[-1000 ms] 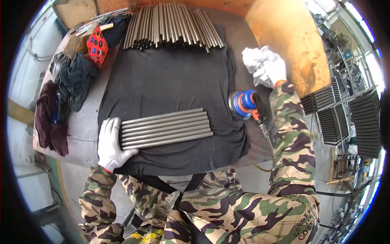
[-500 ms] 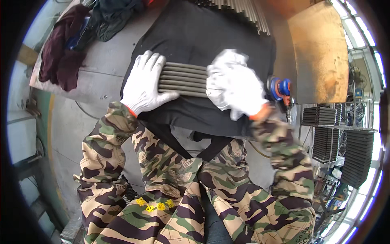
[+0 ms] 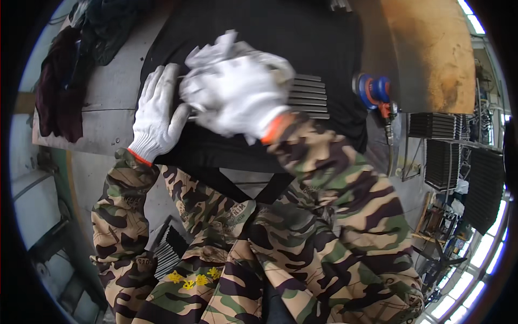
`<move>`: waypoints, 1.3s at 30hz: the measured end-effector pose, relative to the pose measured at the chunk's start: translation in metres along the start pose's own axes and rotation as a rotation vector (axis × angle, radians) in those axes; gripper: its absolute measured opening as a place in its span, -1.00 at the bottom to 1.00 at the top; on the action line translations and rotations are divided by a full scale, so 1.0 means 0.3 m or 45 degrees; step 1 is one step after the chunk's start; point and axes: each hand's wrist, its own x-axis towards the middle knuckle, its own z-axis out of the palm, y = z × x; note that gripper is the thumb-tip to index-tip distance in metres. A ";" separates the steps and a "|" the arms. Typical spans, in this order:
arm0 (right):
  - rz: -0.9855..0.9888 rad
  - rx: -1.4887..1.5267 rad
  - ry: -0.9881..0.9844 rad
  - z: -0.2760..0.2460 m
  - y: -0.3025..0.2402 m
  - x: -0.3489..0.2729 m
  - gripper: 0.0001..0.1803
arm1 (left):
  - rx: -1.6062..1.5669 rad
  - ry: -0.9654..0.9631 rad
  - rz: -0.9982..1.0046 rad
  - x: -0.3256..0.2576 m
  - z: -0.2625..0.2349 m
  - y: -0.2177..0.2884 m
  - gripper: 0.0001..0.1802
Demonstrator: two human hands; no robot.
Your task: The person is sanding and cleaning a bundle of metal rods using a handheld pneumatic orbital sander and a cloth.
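On the black mat (image 3: pixel 226 156) covering the grey workbench (image 3: pixel 102 108): a row of grey metal rods (image 3: pixel 310 97) laid side by side, mostly hidden beneath two white-gloved hands. Left hand (image 3: pixel 156 116) flat at the rods' left end, fingers straight and close together, palm down, gripping nothing visible. Right hand (image 3: pixel 237 94) crossed over the middle of the row, blurred, fingers curled over a crumpled white cloth (image 3: pixel 216 46) pressed against the rods; whether closed tight on the cloth, impossible to tell. Just right of the rods, near the mat's edge, a blue and orange round power sander (image 3: pixel 372 92) lying apart from both hands, its hose trailing downward. Above right, a rusty orange-brown board (image 3: pixel 426 48). Far left on the bench, dark red and dark green bundled clothing (image 3: pixel 59 92). Camouflage sleeves and jacket filling the lower half of the view. At far right, stacks of dark ribbed panels (image 3: pixel 437 146).
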 end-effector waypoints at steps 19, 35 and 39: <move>0.080 -0.005 0.128 -0.195 0.227 -0.239 -0.31 | 0.275 0.255 0.059 0.097 0.048 0.018 -0.28; 0.252 0.056 -0.197 -0.046 -0.024 0.077 -0.57 | -0.009 0.132 0.004 0.030 0.022 -0.011 -0.21; 0.341 -0.023 -0.152 -0.149 0.307 -0.139 -0.67 | 0.146 0.095 -0.019 0.049 0.007 0.035 -0.28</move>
